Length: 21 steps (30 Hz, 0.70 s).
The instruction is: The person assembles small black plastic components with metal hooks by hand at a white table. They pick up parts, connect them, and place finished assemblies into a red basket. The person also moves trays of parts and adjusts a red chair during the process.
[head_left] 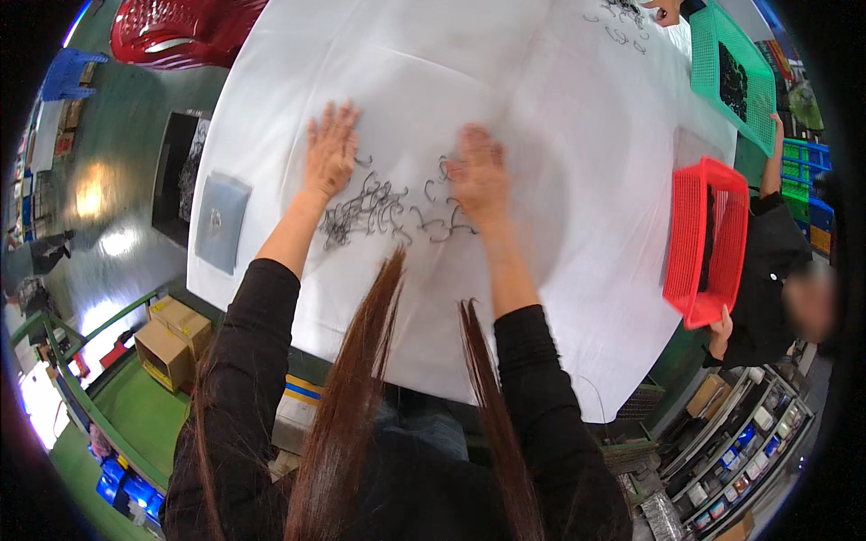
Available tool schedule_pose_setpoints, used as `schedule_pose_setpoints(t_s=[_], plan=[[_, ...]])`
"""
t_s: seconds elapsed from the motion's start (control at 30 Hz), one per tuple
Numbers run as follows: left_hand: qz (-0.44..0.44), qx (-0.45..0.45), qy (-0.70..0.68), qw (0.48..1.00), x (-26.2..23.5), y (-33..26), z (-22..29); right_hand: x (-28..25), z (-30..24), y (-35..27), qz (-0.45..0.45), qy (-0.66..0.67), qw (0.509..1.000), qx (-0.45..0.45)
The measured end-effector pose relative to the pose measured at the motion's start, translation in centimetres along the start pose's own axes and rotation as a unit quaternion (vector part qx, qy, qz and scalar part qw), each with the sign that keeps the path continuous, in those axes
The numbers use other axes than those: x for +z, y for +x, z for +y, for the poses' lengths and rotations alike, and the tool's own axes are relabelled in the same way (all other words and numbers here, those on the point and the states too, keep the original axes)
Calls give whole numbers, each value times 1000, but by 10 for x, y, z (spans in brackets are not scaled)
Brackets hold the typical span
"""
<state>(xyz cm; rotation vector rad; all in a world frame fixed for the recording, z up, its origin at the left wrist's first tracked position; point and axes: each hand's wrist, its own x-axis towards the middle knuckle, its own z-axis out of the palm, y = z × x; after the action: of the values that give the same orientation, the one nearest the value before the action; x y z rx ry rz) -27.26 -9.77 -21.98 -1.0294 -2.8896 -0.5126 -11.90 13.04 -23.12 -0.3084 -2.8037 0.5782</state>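
Note:
Both my arms reach forward over a table covered in white cloth (433, 316). My left hand (330, 155) lies palm down with its fingers stretched out, and nothing shows in it. Just below it is a loose pile of small dark curved pieces (365, 209), thin and hook-like. My right hand (480, 171) is slightly blurred, with its fingers extended over the cloth. Beside and partly under it lie several scattered curved pieces (437, 221). What is under the right palm is hidden.
At the right, a person in black holds a red plastic basket (704, 243) and a green basket (735, 81) with dark contents. A flat grey-blue packet (222, 223) lies at the table's left edge. A red chair (185, 32) and an open dark box (171, 171) stand beyond it.

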Motion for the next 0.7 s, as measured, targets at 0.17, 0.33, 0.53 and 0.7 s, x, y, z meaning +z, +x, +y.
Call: schedule_pose_setpoints(t_s=[0.17, 0.33, 0.53, 0.7], plan=[[-64, 27, -168, 983, -26, -91, 44, 20, -106, -48, -72, 164, 983, -34], [65, -77, -158, 982, -80, -162, 2, -20, -44, -104, 74, 36, 994, 70], [1, -308, 26, 951, -131, -201, -96, -22, -52, -164, 110, -108, 949, 274], [-78, -246, 63, 964, -129, -186, -148, 37, -139, -91, 94, -44, 978, 180]])
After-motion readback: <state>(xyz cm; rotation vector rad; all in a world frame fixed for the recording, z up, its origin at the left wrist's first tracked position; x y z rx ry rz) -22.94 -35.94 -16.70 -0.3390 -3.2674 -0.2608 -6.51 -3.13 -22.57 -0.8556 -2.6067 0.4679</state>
